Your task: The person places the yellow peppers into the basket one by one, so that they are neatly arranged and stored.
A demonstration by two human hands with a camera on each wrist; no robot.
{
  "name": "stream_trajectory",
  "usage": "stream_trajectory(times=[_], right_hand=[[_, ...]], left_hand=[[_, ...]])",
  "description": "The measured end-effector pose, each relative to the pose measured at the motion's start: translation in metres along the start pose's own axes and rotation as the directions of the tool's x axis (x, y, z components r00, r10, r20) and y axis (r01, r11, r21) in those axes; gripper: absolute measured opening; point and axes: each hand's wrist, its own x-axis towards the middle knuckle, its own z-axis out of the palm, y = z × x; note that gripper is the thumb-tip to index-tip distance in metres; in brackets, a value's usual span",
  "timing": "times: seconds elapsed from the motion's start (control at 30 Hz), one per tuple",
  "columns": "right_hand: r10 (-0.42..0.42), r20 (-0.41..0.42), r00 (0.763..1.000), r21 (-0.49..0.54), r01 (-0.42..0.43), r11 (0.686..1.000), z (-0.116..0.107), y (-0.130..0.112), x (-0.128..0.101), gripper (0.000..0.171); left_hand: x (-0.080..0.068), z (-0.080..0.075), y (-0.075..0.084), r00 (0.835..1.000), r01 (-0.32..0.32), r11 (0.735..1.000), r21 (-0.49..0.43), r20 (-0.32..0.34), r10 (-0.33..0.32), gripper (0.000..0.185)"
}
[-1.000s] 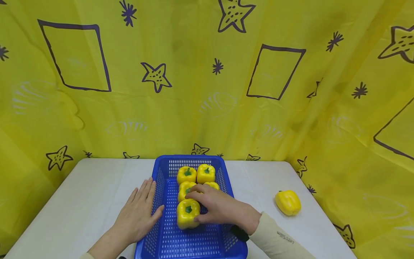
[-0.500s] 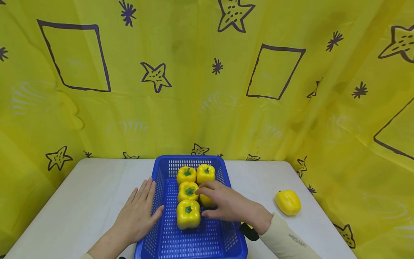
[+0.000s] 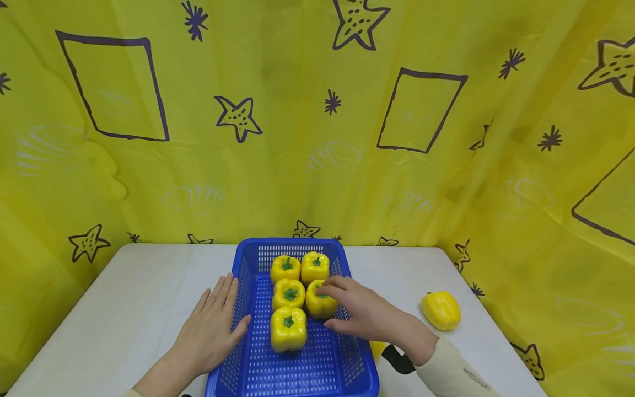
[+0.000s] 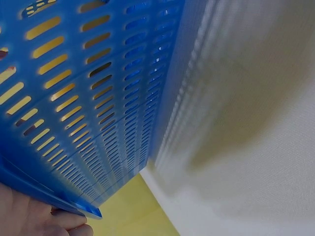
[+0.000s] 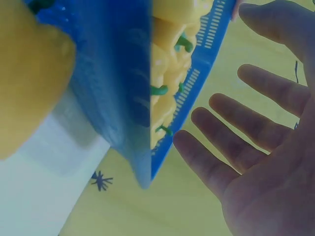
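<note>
Where a yellow curtain [image 3: 278, 165] printed with dark stars and rectangles is hung behind and to both sides, a pale grey table [image 3: 124, 309] is closed in by it. A blue slotted basket [image 3: 248, 358] is set on the table between the two hands, and five yellow peppers are held in it. The left hand [image 3: 210, 328] is laid flat on the table with straight fingers, its thumb touching the basket's outer wall. The right hand [image 3: 369, 317] is spread loosely inside the basket, nothing being gripped; its fingertips are rested on a pepper [image 3: 319, 302] in the second row. Another pepper [image 3: 441, 310] is left on the table beyond the right hand.
</note>
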Motion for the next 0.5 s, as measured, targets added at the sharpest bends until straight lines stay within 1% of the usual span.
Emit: stream_trajectory(times=[0.23,0.5], right_hand=[[0.027,-0.043,0.999,0.012,-0.027,1.0,-0.001,0.01,-0.011,0.05],[0.063,-0.066,0.996,0.048,-0.06,0.997,-0.002,0.019,-0.022,0.049]], left_hand=[[0.0,-0.001,0.001,1.0,0.001,1.0,-0.004,0.001,-0.001,0.077],[0.0,-0.002,0.001,1.0,0.004,1.0,-0.003,0.008,-0.004,0.077]])
